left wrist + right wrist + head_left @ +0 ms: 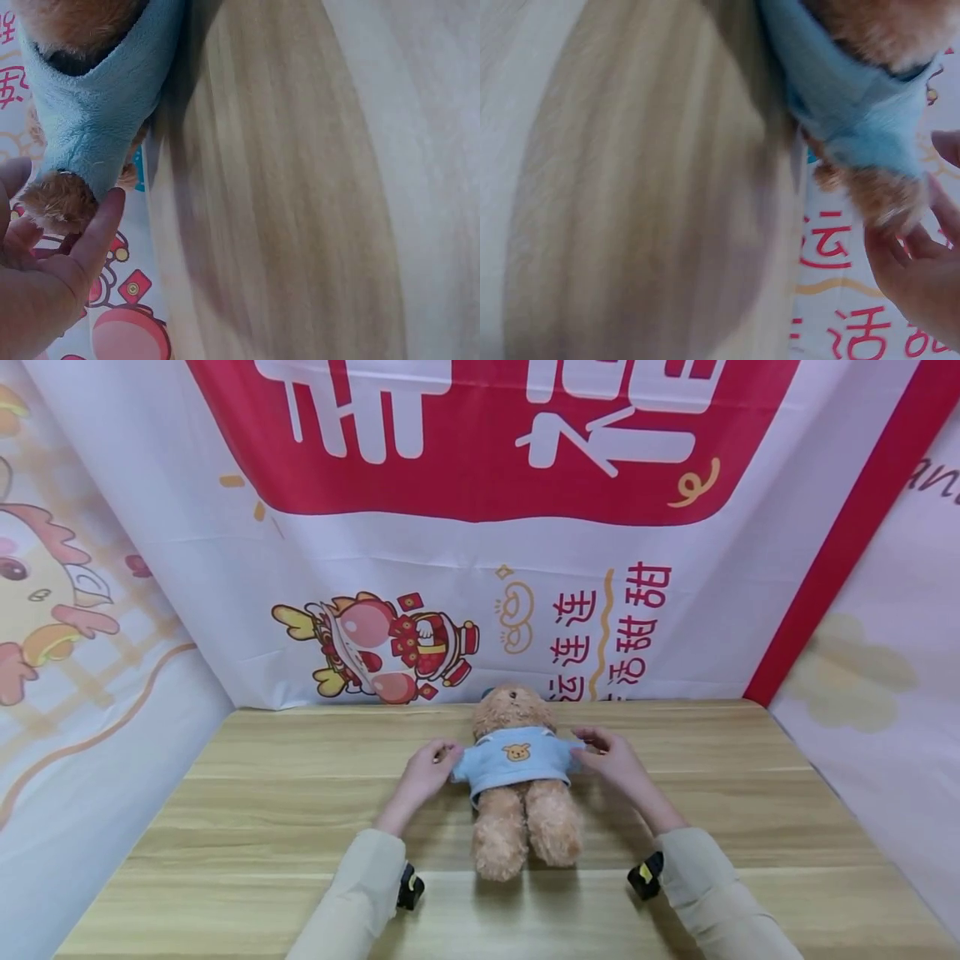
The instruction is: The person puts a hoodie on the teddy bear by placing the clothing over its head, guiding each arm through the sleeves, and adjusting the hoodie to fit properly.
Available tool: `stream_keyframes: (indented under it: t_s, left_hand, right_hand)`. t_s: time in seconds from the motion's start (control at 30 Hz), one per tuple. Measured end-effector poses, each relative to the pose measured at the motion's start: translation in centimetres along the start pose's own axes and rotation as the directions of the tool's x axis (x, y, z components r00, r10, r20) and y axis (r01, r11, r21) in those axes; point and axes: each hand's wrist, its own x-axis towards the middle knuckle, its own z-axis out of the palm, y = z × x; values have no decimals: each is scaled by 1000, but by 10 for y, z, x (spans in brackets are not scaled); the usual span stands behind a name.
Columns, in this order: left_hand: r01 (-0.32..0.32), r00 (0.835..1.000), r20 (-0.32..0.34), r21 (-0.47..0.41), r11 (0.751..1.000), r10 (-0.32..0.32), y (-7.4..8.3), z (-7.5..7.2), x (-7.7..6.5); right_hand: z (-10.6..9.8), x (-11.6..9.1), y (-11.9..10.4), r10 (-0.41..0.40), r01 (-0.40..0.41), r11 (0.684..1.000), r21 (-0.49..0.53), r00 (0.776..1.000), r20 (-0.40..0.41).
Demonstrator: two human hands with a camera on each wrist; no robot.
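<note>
A brown teddy bear (pixel 555 818) in a light blue shirt (pixel 536 758) with a small bear face on its front lies on its back, head away from me and legs towards me. My left hand (pixel 429 770) holds the arm on the bear's left-hand side in the head view, fingers around the furry paw (pixel 60 201) just past the sleeve. On the other side, my right hand (pixel 617 762) grips the opposite arm, its fingers curled about that paw (pixel 885 196). Both sleeves are stretched out sideways between the hands.
The bear lies on a wood-grain table (pixel 300 827). Behind the table's far edge hangs a white cloth (pixel 210 568) with red lettering and a cartoon figure (pixel 382 647). Printed cloths also hang along the left and right sides. Each wrist wears a small black camera (pixel 409 887).
</note>
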Motion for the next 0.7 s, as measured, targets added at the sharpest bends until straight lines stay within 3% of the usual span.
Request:
stream_keyframes:
  t_s: [0.2, 0.37, 0.53, 0.7]
  left_hand:
    - [-29, 999, 39, -13, 999, 30, 8, 2, -2]
    - [-89, 996, -3, 1, 996, 89, 7, 12, -2]
    - [-124, 989, -77, 20, 992, 125, 9, 19, -4]
    - [-114, 986, -122, 11, 993, 114, 12, 23, 0]
  right_hand:
    - [4, 0, -13, -89, 88, 993, -73, 996, -22]
    - [10, 1, -14, -150, 146, 977, -157, 989, -15]
    - [17, 5, -8, -140, 125, 965, -230, 989, -49]
    - [20, 8, -2, -122, 91, 962, -257, 987, -107]
